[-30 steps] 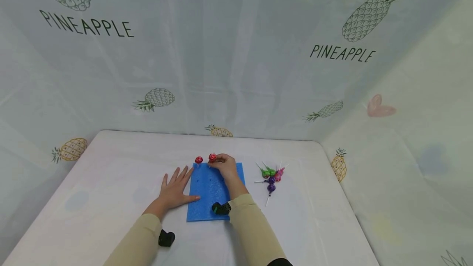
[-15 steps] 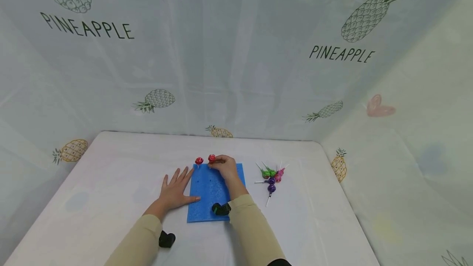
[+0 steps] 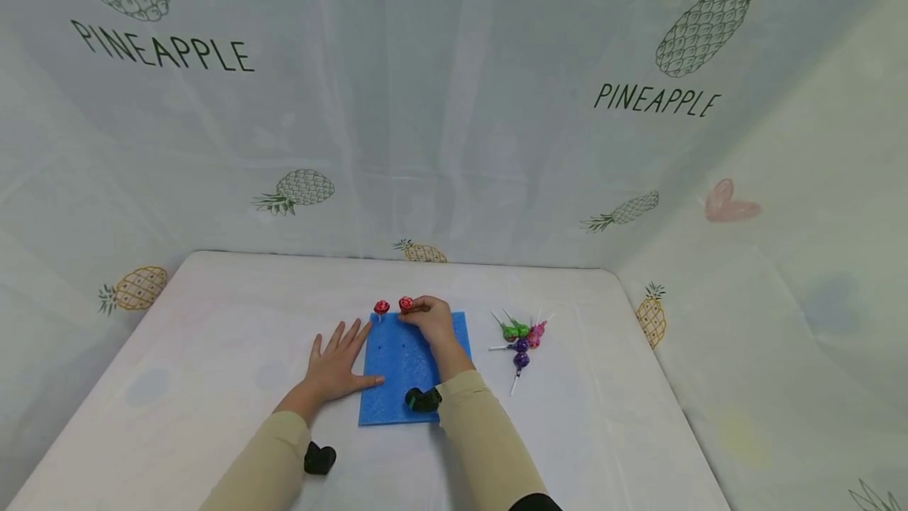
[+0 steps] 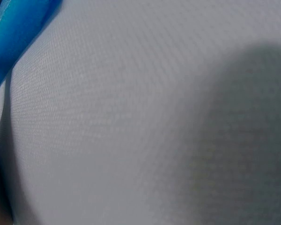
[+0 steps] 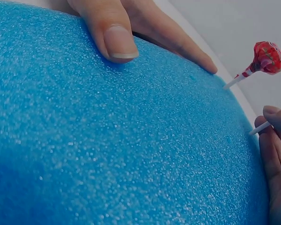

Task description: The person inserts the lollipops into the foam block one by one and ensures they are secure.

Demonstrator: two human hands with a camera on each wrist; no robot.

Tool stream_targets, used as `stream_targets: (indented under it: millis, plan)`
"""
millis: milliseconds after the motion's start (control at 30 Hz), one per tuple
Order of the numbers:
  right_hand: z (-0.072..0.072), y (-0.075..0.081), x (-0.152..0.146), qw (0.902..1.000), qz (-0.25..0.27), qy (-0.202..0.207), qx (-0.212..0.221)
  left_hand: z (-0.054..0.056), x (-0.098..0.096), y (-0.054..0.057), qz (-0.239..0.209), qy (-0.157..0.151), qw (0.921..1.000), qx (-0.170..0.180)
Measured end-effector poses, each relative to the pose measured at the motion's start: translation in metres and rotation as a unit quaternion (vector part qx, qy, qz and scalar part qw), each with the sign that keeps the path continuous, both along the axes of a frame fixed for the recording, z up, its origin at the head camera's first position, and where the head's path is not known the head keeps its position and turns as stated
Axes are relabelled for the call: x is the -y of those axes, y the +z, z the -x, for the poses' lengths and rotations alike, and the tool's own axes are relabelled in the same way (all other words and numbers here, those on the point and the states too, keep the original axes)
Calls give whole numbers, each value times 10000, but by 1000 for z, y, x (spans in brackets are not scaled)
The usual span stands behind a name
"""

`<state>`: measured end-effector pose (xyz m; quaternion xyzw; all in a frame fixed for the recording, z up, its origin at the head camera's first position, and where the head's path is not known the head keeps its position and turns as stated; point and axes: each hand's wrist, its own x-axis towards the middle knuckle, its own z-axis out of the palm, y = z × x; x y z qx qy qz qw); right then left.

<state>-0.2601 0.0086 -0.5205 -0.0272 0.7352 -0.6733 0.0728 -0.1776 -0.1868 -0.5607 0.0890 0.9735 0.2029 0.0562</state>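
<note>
A blue foam board [image 3: 397, 397] lies on the table. One red-wrapped lollipop [image 5: 268, 58] stands by its stick at the board's far left corner, with no hand on it. Just right of it, my right hand [image 3: 434, 320] pinches the stick of a second red lollipop [image 3: 406, 303], whose stick end meets the board near the far edge. My left hand [image 3: 335, 369] lies spread at the board's left edge, its thumb [image 5: 119, 43] pressing on the foam and the other fingers on the tablecloth. The left wrist view shows mostly cloth and a corner of the board [image 4: 18, 28].
Right of the board lie several loose lollipops: green ones [image 3: 515, 332], pink ones [image 3: 537, 334] and purple ones [image 3: 521, 359], sticks pointing various ways. Small dark holes [image 3: 403, 346] mark the board. A pineapple-print curtain [image 3: 454, 101] rises behind the white table [image 3: 603, 416].
The lollipop in my right hand has shifted very slightly left. My left hand has stayed in place on the board's edge.
</note>
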Motion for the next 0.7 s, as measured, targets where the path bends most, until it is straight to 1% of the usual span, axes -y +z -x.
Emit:
stream_targets:
  millis: [133, 267, 400, 700]
  plan:
    - [13, -23, 2, 9999, -138, -5, 56, -1, 0, 2, 11, 7, 10000, -13]
    - [11, -22, 3, 9988, -489, -46, 23, -2, -1, 2, -11, 6, 10000, 1]
    - [11, -21, 4, 9973, -731, -89, 44, -2, -1, 1, 1, 5, 10000, 22]
    - [13, -17, 6, 9945, -1035, -114, 100, 0, -1, 1, 45, 27, 10000, 49]
